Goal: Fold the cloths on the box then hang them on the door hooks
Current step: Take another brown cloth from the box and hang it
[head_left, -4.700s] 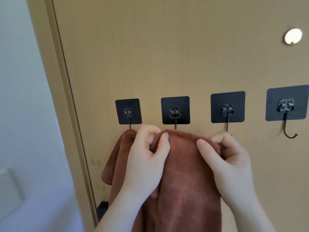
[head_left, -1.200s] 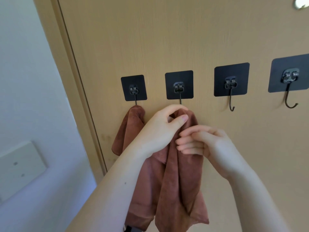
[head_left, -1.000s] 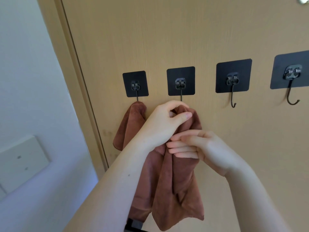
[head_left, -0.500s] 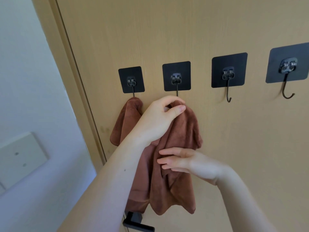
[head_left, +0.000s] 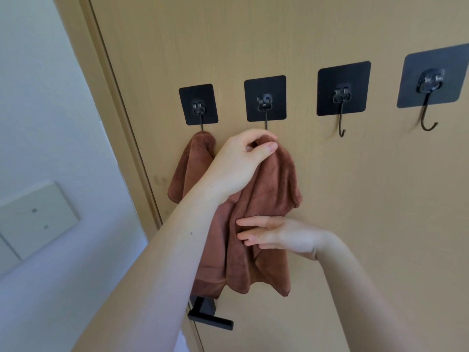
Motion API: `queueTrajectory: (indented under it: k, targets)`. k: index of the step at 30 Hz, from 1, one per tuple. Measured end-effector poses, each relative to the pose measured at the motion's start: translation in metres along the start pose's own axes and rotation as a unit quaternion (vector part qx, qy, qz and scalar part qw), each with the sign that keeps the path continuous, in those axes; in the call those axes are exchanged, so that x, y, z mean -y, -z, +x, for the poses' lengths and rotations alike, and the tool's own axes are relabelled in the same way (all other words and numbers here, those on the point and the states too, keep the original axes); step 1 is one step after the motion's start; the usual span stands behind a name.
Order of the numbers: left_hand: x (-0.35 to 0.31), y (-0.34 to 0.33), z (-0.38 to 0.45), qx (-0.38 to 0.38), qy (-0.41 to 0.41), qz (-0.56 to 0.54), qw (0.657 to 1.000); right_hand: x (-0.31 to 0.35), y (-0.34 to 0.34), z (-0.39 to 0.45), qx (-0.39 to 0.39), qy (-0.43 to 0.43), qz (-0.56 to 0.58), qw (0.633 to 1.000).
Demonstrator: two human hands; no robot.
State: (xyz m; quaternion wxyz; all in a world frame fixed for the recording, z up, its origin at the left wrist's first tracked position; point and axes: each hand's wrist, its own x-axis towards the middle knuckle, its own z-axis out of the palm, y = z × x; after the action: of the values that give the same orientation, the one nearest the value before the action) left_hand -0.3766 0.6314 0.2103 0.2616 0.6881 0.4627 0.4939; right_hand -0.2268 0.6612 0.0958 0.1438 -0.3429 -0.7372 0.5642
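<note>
Head view: left hand pinches the brown plush cloth at the second black adhesive hook; right hand, fingers straight, smooths it. Released before it catches, it could slide off.

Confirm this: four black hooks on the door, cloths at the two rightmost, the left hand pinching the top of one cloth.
Wrong on one count. In the head view the cloths are at the two leftmost hooks; the two rightmost hang bare. The left hand does pinch one cloth's top.
</note>
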Motion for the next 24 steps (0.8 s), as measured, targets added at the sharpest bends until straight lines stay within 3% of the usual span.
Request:
queueTrajectory:
  k: [14, 17, 21, 24]
  targets:
    - [-0.002, -0.009, -0.008, -0.033, -0.006, -0.007, 0.999, -0.043, -0.022, 0.011, -0.042, -0.064, 0.067, 0.995]
    - [0.000, -0.013, -0.011, -0.060, -0.027, 0.034, 0.997, -0.044, -0.027, 0.010, -0.056, -0.074, 0.035, 0.995]
    - [0.000, -0.018, -0.013, -0.100, -0.038, 0.085, 0.991, -0.037, -0.037, 0.003, -0.074, -0.069, -0.118, 0.988]
    - [-0.004, -0.017, -0.013, -0.100, -0.033, 0.091, 0.990, -0.031, -0.040, -0.004, -0.067, -0.071, -0.165, 0.981]
